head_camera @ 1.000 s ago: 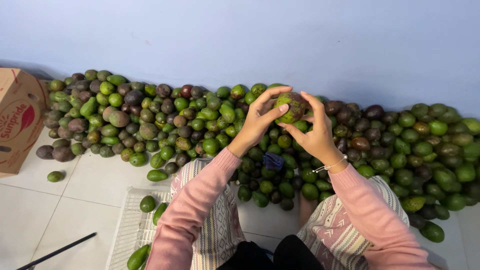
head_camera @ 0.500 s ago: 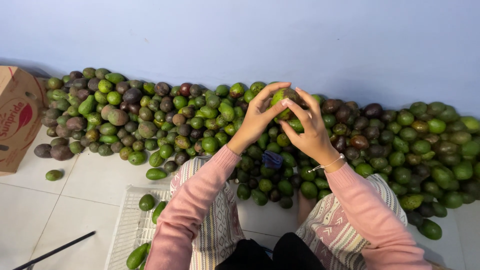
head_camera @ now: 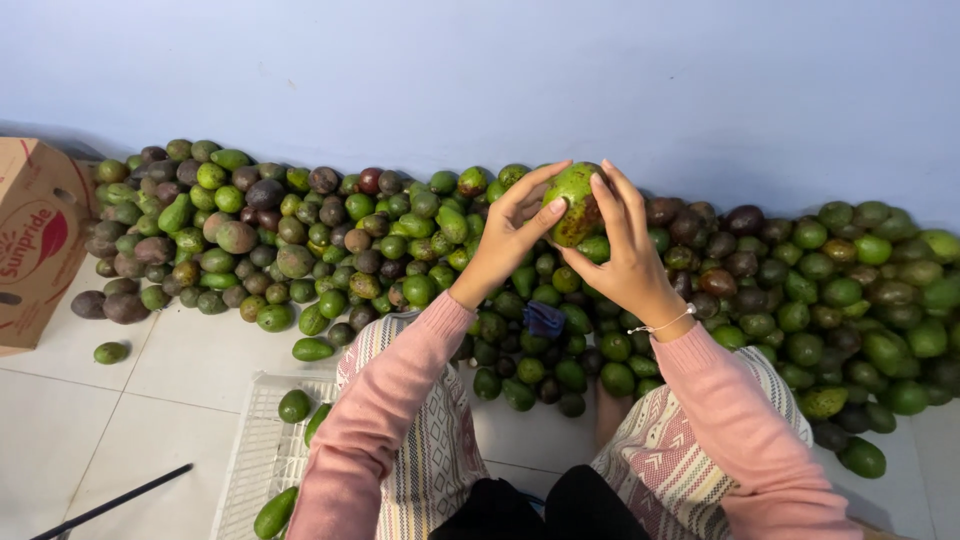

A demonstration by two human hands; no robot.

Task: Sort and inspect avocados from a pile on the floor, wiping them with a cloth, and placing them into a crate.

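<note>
Fingers (head_camera: 533, 195) of both hands around one green avocado (head_camera: 574, 200), clear above the pile (head_camera: 300, 240), blue wall (head_camera: 500, 70) behind.

A single package shows: a cardboard box (head_camera: 40, 240) at the left edge of the frame, about mid-height, cut off by the border so only part of it is seen. It is brown corrugated board, a squarish carton standing on the pale tiled floor with its right side touching the left end of the avocado pile (head_camera: 200, 240). The face turned toward the camera carries red printed lettering and a red rounded emblem beside it. A small dark oval hand-hole sits near the upper part of that face, and another dark slot lies low on its left. Its top edge reaches up close to the blue wall. No labels, signs or screens are visible elsewhere.
</note>
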